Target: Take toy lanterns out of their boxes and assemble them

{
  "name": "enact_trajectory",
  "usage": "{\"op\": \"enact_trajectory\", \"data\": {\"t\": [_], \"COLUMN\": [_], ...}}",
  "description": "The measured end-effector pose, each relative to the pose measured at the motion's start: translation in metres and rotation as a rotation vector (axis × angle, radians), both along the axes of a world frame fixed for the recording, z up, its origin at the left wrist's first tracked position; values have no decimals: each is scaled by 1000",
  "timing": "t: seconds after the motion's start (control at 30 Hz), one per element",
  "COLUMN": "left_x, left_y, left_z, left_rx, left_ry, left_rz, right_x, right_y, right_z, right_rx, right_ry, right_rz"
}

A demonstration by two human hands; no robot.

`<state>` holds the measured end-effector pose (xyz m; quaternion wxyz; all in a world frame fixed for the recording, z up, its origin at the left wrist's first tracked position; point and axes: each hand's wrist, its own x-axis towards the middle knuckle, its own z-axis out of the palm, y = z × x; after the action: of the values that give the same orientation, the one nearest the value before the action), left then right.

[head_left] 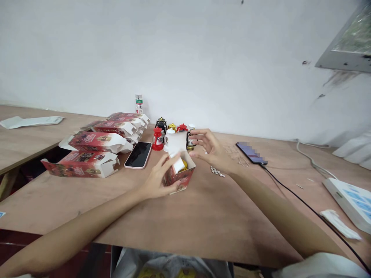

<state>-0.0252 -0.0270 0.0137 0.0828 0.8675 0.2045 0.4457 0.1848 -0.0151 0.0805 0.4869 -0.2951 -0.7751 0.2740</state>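
A red printed cardboard box [185,178] stands upright on the table, its white top flap [177,143] raised. My left hand [158,177] grips the box from its left side, fingers along the upper edge and thumb low on the front. Inside the box a yellow lantern [184,165] partly shows; the rest of it is hidden by the walls. My right hand [211,150] hovers at the box's right, fingers spread and curved, with nothing in it. Behind the box stand several small lanterns, among them a red lantern [157,139] and a black lantern [161,124].
Several opened red boxes [95,142] lie at the left beside a pink-edged phone [138,155]. Small silvery pieces [216,172] lie right of the box. Farther right are a cabled phone [251,153] and a white power box [349,200]. A small bottle [138,103] stands by the wall.
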Motion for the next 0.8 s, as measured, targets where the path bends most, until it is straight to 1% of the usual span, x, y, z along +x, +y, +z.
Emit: {"op": "enact_trajectory", "data": {"t": [0.1,0.17,0.23,0.3,0.37,0.4,0.47,0.6,0.63,0.7,0.8], "left_x": [-1,-1,-1,0,0,0,0,4,5,6,4], "left_y": [0,0,-1,-1,0,0,2,5,6,5,6], "left_z": [5,7,9,10,9,8,3,-13,-15,-17,-17], "left_rx": [9,1,-15,-38,-68,-84,-101,-96,-123,-225,-391], "left_ry": [20,16,19,24,32,39,26,-190,-235,-262,-198], "left_rz": [-65,-78,-58,-29,-6,1,4,-41,-54,-71,-81], "right_x": [-9,-13,-15,-14,-12,-12,-12,-13,-13,-13,-9], "right_y": [1,-1,-5,-10,-13,-15,-15,-9,-8,-8,-13], "right_z": [-5,-4,-2,1,3,3,3,-3,-4,-6,-8], "right_rx": [-160,-211,-211,-169,-116,-93,-38,82,107,155,189], "right_ry": [39,18,-60,-162,-248,-275,-301,-316,-335,-418,-581], "right_rz": [110,194,289,381,433,434,386,243,222,202,178]}}
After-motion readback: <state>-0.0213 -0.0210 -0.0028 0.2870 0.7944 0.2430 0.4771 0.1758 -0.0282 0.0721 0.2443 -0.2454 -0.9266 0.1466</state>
